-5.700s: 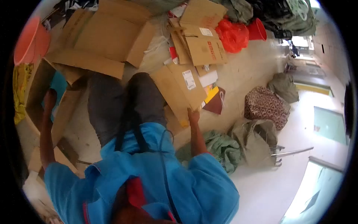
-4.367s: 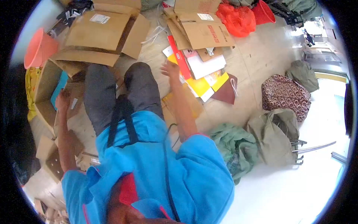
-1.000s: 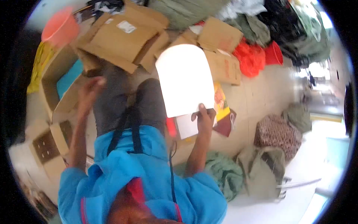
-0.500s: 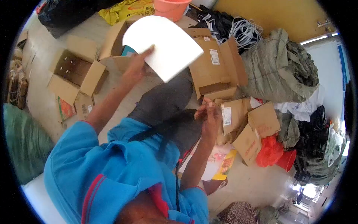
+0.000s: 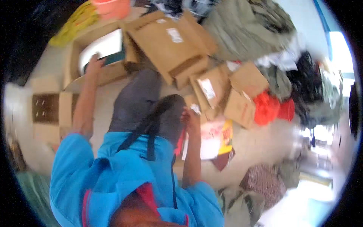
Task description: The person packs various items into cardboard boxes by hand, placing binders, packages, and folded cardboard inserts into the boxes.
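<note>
My left hand point(image 5: 94, 65) grips the near edge of a white sheet-like piece point(image 5: 102, 45) with one rounded side. The piece is low in an open cardboard box point(image 5: 72, 56), over a dark teal item point(image 5: 114, 58); whether it rests on that item cannot be made out. Beside my right knee is my right hand point(image 5: 191, 118), its fingers curled and blurred, so anything inside them is hidden. Close to it lie small cardboard boxes point(image 5: 213, 85) and a printed sheet point(image 5: 206, 142) in white, pink and yellow.
A large flattened carton point(image 5: 162, 47) leans ahead of my knees. Another open box point(image 5: 47, 109) stands at left. Farther off are an orange bucket point(image 5: 111, 7), a yellow bag point(image 5: 75, 24), a grey-green sack point(image 5: 242, 30), red bags point(image 5: 266, 108) and black bags point(image 5: 312, 81).
My left hand has lowered the white piece from above the floor into the cardboard box. My right hand has shifted slightly toward my knee, and the view has turned.
</note>
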Tool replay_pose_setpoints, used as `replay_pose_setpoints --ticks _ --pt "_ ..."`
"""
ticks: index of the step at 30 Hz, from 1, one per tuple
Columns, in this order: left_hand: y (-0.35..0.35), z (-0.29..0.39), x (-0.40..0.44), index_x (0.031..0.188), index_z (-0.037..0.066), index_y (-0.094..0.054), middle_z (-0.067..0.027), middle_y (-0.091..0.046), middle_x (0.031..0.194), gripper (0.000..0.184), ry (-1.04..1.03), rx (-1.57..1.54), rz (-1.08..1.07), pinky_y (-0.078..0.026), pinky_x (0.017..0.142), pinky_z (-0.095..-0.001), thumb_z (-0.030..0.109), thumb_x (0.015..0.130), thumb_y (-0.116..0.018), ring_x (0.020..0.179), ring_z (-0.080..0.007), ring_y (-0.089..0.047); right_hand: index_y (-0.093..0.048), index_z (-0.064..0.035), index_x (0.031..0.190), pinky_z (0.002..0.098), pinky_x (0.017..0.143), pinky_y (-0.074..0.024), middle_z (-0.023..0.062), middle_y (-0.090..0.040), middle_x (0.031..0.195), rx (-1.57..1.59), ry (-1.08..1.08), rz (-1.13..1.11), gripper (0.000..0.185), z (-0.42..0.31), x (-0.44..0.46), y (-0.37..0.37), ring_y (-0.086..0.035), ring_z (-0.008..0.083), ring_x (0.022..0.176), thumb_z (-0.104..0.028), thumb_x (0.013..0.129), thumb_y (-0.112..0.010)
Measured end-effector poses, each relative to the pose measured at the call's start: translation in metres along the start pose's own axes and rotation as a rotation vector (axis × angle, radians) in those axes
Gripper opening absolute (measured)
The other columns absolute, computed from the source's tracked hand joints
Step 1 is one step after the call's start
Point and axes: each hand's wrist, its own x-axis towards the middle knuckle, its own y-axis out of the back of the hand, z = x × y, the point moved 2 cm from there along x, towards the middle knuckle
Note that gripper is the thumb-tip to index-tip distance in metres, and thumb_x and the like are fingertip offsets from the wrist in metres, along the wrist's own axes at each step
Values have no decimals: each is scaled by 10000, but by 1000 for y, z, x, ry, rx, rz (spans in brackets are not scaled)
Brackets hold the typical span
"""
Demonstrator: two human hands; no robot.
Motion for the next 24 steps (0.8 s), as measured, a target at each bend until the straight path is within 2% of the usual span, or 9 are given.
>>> replay_pose_setpoints --ticks 3,5,10,12,14,16,20,22,24 --pt "-14 -39 36 1210 -96 -462 -230 -550 1150 607 -249 218 -68 -401 917 -341 238 754 -684 1079 -311 -517 -618 -15 934 281 556 -482 43 -597 714 56 20 -25 202 2 -4 24 -589 165 604 -201 869 -576" --pt "-4 -6 25 1229 -82 -441 -259 -549 1122 574 -160 215 -149 -430 922 -368 242 802 -646 1065 -331 -515 -612 -10 936 279 548 -483 47 -594 713 79 11 23 213 11 4 40 -589 166 600 -208 862 -585" --pt "-10 11 26 1234 -33 -437 -254 -587 1012 496 356 -1006 -546 -495 858 -392 231 850 -607 957 -330 -572 -595 18 947 281 516 -492 67 -579 692 22 -8 257 281 30 47 93 -583 172 564 -239 836 -622" --pt "-2 14 33 1236 -14 -436 -252 -603 968 466 482 -1182 -591 -521 832 -401 227 869 -592 914 -329 -595 -575 42 881 295 467 -490 88 -568 671 108 134 423 328 25 52 109 -572 175 528 -274 822 -646" --pt "-6 -11 56 1256 0 -429 -187 -648 859 492 368 -847 -619 -534 769 -363 218 852 -608 788 -271 -634 -559 44 849 305 445 -482 94 -561 658 122 162 442 363 40 78 139 -568 177 519 -303 812 -658" --pt "-4 -2 73 1200 10 -501 -132 -666 836 454 -703 433 -502 -529 740 -323 241 831 -627 750 -217 -641 -543 47 817 315 423 -474 99 -553 645 135 198 452 400 35 102 150 -563 180 510 -333 802 -670" --pt "-18 30 23 970 -4 -638 -125 -673 865 299 -246 -85 -265 -498 725 -362 267 878 -553 739 -212 -640 -575 36 794 304 378 -420 107 -572 665 -148 51 549 433 40 154 160 -555 178 488 -381 779 -690" --pt "-20 70 -29 999 44 -643 -211 -648 887 458 -380 259 -113 -463 749 -458 408 939 -373 826 -380 -621 -536 29 815 316 392 -435 98 -546 701 -193 102 501 517 41 163 160 -534 179 494 -446 731 -722" --pt "-25 87 -52 1006 70 -648 -229 -632 892 521 -197 438 -47 -454 753 -481 462 943 -311 862 -421 -589 -556 41 890 316 413 -442 106 -561 749 38 107 579 534 33 160 150 -541 192 520 -440 730 -724"
